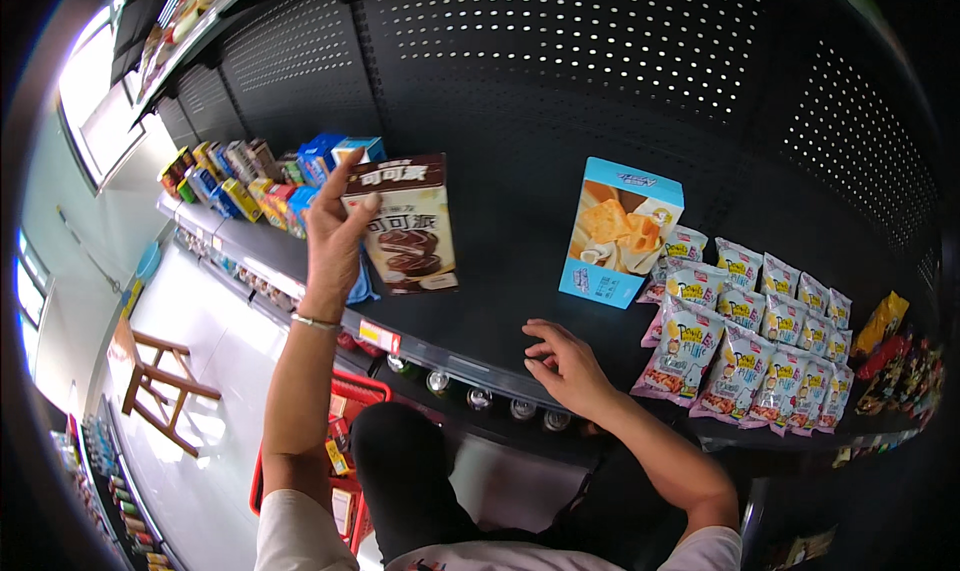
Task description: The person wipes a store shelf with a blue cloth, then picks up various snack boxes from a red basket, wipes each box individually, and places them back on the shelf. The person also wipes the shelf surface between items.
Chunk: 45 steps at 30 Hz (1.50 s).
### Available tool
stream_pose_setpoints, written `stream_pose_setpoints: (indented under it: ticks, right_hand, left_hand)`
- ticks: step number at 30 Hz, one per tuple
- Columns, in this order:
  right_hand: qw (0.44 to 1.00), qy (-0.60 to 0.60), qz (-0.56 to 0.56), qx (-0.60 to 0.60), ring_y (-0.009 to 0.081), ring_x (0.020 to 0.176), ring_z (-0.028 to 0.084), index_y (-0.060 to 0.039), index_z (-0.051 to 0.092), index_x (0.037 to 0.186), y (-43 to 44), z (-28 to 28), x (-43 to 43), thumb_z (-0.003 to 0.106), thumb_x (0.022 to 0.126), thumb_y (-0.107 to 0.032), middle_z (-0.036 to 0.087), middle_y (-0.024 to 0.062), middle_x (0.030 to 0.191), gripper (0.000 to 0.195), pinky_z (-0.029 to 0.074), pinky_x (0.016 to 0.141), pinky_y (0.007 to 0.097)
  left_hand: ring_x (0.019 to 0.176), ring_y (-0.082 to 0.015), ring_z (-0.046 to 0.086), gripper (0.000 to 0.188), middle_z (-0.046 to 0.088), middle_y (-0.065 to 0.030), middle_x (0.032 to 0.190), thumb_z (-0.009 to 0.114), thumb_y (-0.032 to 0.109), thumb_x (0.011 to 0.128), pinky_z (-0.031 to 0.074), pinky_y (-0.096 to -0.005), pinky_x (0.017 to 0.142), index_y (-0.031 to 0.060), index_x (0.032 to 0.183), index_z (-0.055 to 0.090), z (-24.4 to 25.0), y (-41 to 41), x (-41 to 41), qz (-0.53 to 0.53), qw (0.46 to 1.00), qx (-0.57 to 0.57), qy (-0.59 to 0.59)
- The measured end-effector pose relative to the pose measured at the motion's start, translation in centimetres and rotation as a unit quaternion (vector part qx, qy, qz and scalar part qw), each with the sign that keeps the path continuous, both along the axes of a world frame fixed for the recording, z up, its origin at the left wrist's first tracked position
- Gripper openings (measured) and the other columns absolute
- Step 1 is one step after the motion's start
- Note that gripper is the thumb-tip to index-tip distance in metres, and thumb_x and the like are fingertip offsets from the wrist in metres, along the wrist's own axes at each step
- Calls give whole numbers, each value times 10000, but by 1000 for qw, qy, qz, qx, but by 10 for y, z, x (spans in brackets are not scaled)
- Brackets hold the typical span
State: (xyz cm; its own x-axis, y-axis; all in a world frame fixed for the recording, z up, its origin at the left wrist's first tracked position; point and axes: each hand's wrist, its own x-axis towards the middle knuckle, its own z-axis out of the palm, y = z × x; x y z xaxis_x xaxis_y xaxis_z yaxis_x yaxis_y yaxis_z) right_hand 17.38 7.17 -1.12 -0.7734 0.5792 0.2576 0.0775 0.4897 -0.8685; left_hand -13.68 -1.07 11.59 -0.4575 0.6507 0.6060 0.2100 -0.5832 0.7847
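My left hand [337, 229] is on the upper left of a brown and cream box of chocolate pies [416, 233], its thumb across the front and its fingers at the left edge. The box stands upright on the black shelf [495, 271]. A light blue box with biscuits pictured on it [622, 229] stands upright farther right, leaning slightly. Below and left of that box, my right hand [562, 361] hovers over the shelf's front edge, fingers apart and slightly curled, holding nothing. A blue cloth or wrapper [363, 282] shows partly behind my left wrist.
Rows of pink and white snack bags [750, 338] stand on the right. Boxed goods [240, 184] line the shelf at left. Cans [480, 398] show beneath the front edge. A red shopping basket [360, 391] stands by my knee, and a wooden stool [161, 383] is on the floor.
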Motion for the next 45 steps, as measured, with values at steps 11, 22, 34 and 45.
stream_pose_setpoints:
  ticks: [11,22,34,45]
  right_hand:
    - [1000,-11,2,-9,220,1011,679,-17,513,1307,12,8,16,663,884,1,496,171,1402,449,578,725,291]
    - [1000,-26,13,6,272,966,685,-15,505,1299,11,2,13,678,870,-41,489,193,1392,463,569,799,353]
    - [929,37,-367,32,179,964,647,-20,508,1283,101,22,73,708,833,-5,595,128,1221,492,531,742,295]
    - [960,154,-218,-80,304,1398,415,-29,194,1533,143,4,43,688,804,44,404,214,1487,883,334,1153,418]
  left_hand:
    - [1060,-150,642,689,627,-117,1233,728,182,907,528,-295,946,-14,1475,389,-61,154,31,-175,982,-65,-27]
    - [1095,-168,615,559,657,-83,1187,831,116,801,502,-326,991,-4,1247,517,-171,156,10,-204,946,-252,-1]
    - [1068,-140,626,463,680,-60,1157,782,-35,794,530,-313,967,-3,1203,565,-194,166,2,-222,936,-267,58]
    - [1076,-126,616,489,673,-43,1172,791,-27,789,518,-310,980,3,1216,554,-193,167,7,-219,935,-273,59]
